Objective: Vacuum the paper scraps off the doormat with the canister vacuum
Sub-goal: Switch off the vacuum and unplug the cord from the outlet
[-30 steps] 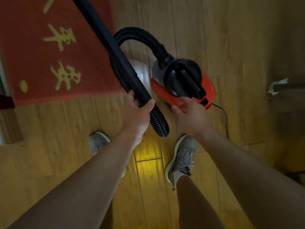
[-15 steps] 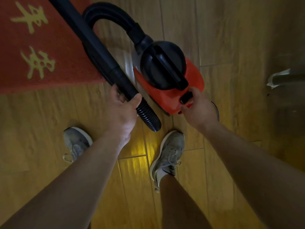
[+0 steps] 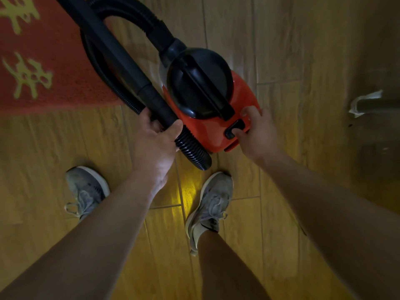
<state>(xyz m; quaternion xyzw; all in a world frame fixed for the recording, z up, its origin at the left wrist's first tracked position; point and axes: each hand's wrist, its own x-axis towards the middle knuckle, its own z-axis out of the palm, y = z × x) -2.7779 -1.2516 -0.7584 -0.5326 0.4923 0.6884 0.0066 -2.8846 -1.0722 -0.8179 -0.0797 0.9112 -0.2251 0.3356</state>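
Observation:
A red and black canister vacuum [image 3: 207,100] sits on the wooden floor in front of my feet. Its black ribbed hose [image 3: 138,20] arches from the front of the canister and loops back toward me. My left hand [image 3: 154,141] is closed around the black wand [image 3: 121,59] where it meets the ribbed hose end. My right hand [image 3: 256,133] rests on the rear of the canister, with a fingertip on the black switch [image 3: 234,129]. The red doormat [image 3: 49,61] with yellow characters lies at the upper left. No paper scraps show on the part of the mat in view.
My two grey sneakers [image 3: 86,189] [image 3: 213,202] stand on the wood floor just behind the vacuum. A dark furniture leg with a white torn wrap [image 3: 363,102] sticks in from the right edge.
The view has moved closer to the vacuum. My right hand shifted from the canister's rear edge onto the black switch. My left hand keeps its grip on the wand.

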